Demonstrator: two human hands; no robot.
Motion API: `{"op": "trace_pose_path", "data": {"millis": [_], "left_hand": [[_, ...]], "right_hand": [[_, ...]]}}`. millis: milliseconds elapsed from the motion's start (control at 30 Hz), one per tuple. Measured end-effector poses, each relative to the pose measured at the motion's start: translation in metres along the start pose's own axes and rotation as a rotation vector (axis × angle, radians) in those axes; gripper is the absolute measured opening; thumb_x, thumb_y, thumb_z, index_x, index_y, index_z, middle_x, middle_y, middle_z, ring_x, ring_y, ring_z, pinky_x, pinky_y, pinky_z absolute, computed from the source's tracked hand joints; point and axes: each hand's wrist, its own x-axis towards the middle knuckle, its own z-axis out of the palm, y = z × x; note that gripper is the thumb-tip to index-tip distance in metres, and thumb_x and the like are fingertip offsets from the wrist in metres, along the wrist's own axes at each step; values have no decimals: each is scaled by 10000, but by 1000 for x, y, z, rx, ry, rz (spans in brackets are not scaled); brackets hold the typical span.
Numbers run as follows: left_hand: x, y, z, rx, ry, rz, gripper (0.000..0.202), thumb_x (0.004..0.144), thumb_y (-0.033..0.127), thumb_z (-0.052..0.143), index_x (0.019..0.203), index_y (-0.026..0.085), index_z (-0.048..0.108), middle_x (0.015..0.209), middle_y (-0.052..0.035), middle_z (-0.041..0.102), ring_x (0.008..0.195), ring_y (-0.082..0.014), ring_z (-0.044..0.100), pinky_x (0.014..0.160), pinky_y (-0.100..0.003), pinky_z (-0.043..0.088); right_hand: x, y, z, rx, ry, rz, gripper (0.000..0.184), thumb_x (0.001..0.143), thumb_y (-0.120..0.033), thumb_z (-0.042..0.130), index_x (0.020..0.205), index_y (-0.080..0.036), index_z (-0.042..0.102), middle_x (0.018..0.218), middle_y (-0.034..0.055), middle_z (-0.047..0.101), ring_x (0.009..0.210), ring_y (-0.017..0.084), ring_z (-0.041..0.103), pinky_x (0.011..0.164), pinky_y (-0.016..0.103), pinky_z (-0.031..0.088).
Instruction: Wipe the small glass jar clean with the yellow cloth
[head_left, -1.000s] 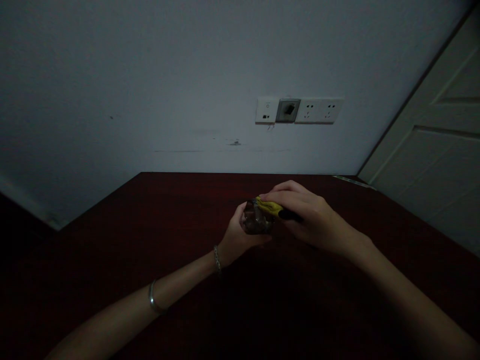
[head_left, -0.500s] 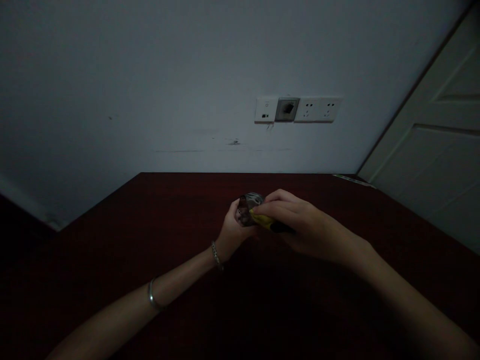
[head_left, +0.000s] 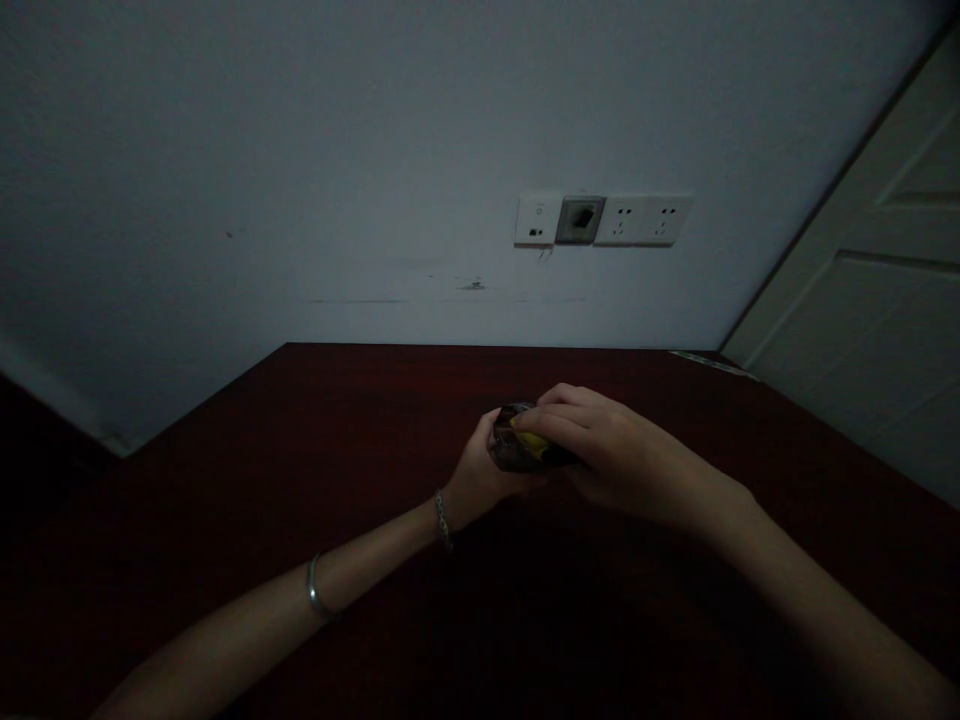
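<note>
My left hand [head_left: 478, 468] is wrapped around the left side of a dark, glossy, see-through object [head_left: 508, 455], cup-like in shape; its exact kind is too dim to tell. From the right, my right hand [head_left: 611, 435] grips a yellow and black object [head_left: 531, 442], with fingertips near its yellow end. That yellow end lies against or just over the see-through object; whether it is inside cannot be told. The black part runs back under my right palm and is mostly hidden. Both hands are held together above the dark red table [head_left: 360, 420].
Behind the table rises a pale wall [head_left: 375, 150] with a row of sockets [head_left: 604, 220]. A panelled white door [head_left: 885, 280] stands at the right. Near the table's back right corner lies a thin pale strip [head_left: 712, 364]. Light is very low.
Both hands and what they hold have shifted slightly right and down in the view. The see-through object appears turned, showing more of its dark side and less of its pale, shiny top.
</note>
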Motion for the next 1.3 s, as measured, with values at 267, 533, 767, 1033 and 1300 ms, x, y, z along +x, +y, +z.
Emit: {"op": "trace_pose_path", "data": {"millis": [267,533,767,1033,1300], "left_hand": [[5,2,-4,-17,2,-21,845,452,171,877,1157,172,410,1023,-66,613,688,-137,613,464,-211,520],[1,3,-12,11,-24,-85,791,517,196,860,1164,158,406,870,-39,640,567,-134,631,443,-245,534],[-2,10,-13,-26,-74,-72,630,606,248,821,1094,163,431,929,-61,658,505,-107,626,436,-226,525],[-1,13,-8,-34,-35,-57,632,597,266,828,1085,148,443,815,-11,645,459,-97,603,432,-228,518],[1,13,-8,-14,-8,-87,578,634,311,799,1060,149,444,697,25,627,439,-107,596,431,-239,516]], "right_hand": [[2,-8,-4,36,-22,-29,341,719,-6,533,1020,-140,621,965,102,625,853,202,563,718,324,481],[-7,8,-3,131,139,42,331,777,-33,502,1045,-196,608,973,70,621,876,185,600,752,315,507],[-11,17,-4,90,254,6,320,830,-89,493,1120,-170,602,985,98,647,911,210,616,763,343,527],[-9,17,0,139,222,-9,370,782,-41,500,1110,-170,613,987,91,642,913,199,607,757,330,526],[-6,13,1,208,157,-16,393,768,-20,505,1104,-187,621,974,71,632,885,184,599,744,316,523]]}}
